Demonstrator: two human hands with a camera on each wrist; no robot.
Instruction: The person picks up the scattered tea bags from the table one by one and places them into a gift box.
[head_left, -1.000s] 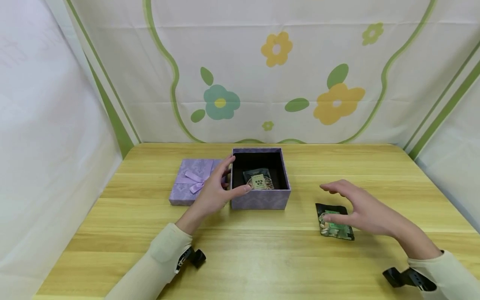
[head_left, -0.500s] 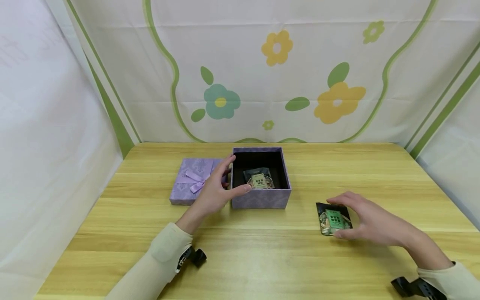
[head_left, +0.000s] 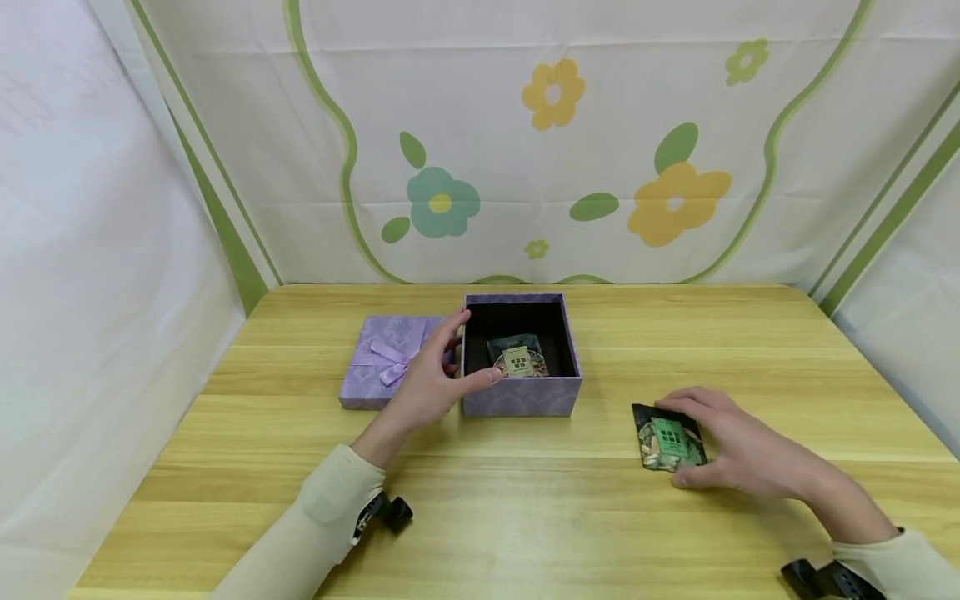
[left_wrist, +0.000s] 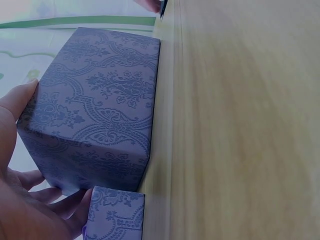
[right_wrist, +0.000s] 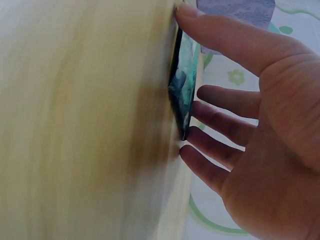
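Observation:
A purple patterned gift box (head_left: 517,398) stands open at the middle of the table, seen from outside in the left wrist view. My left hand (head_left: 429,385) holds its near left corner, thumb over the front rim and fingers along the left side. Inside the box lies a dark food packet (head_left: 517,360) with a pale label. To the right, a black packet with a green label (head_left: 670,439) lies on the wood. My right hand (head_left: 750,446) spans its right part, the thumb at the near edge and fingertips at the far edge; in the right wrist view these fingers are fairly straight.
The box's purple lid (head_left: 372,379) with a ribbon bow lies left of the box, partly behind my left hand. A wooden table (head_left: 510,517) carries everything. A white flowered cloth (head_left: 495,125) hangs along the back and sides.
My right hand has come down and slightly right onto the green-labelled packet, its thumb moving from over the label to the near edge. My left hand and the box have stayed put.

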